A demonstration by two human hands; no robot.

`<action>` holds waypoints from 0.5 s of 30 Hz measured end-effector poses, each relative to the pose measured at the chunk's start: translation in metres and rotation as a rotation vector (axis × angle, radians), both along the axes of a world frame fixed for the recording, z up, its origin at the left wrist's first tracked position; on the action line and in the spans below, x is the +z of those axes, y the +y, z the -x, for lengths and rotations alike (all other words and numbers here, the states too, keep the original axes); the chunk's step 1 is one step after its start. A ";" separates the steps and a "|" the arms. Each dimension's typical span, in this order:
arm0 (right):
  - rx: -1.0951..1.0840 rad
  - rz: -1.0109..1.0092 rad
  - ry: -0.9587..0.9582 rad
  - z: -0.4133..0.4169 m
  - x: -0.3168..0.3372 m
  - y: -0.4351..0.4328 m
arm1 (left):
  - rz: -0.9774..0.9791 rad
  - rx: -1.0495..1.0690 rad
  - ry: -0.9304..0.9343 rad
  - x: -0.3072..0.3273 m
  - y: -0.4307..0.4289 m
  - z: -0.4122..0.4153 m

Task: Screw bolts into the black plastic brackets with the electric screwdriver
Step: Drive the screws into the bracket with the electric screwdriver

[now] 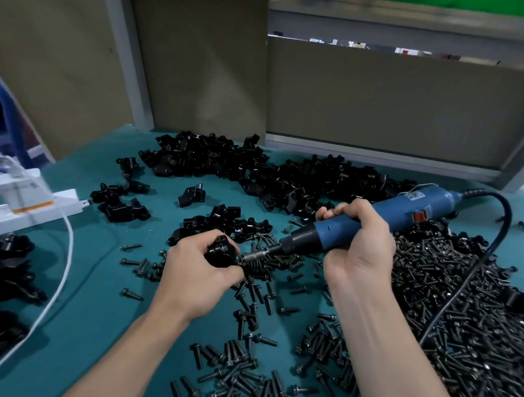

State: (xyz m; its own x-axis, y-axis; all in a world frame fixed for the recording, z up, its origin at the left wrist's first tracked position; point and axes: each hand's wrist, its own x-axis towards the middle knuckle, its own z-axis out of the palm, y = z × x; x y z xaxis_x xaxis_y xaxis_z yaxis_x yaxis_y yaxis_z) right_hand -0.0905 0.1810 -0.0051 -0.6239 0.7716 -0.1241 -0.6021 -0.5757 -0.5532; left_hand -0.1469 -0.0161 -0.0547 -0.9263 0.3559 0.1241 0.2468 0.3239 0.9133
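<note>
Step in hand, as judged: driving a bolt into the held bracket. Brace the bracket firmly, keep the bit in line with the hole, and feed steadily to avoid cross-threading.

Over the green worktop [91, 279], the left hand [198, 268] is clenched round one black bracket [220, 250]. The bit tip meets the bracket's right side, and the bolt there is barely discernible. The right hand [357, 240] grips the blue electric screwdriver [378, 213] round its barrel, fingers fully wrapped. Loose bolts [465, 308] lie heaped at right.

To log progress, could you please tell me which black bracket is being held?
The bracket gripped in the left hand, with the screwdriver tip at it; all others lie loose.
</note>
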 end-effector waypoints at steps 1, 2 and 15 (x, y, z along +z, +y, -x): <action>0.010 0.015 0.008 0.000 -0.001 0.000 | 0.003 -0.003 0.001 0.000 0.000 0.000; 0.019 0.032 0.015 0.000 -0.001 0.000 | 0.003 -0.006 -0.002 0.000 -0.001 0.000; 0.033 0.070 0.049 0.002 -0.002 -0.008 | 0.027 0.068 0.096 0.002 -0.002 -0.004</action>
State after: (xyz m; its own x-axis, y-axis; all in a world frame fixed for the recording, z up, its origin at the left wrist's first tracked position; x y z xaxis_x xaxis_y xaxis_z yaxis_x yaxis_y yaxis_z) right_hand -0.0928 0.1731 -0.0067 -0.6552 0.7414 -0.1454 -0.6078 -0.6315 -0.4814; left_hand -0.1424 -0.0178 -0.0530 -0.9327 0.2966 0.2050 0.3096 0.3671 0.8772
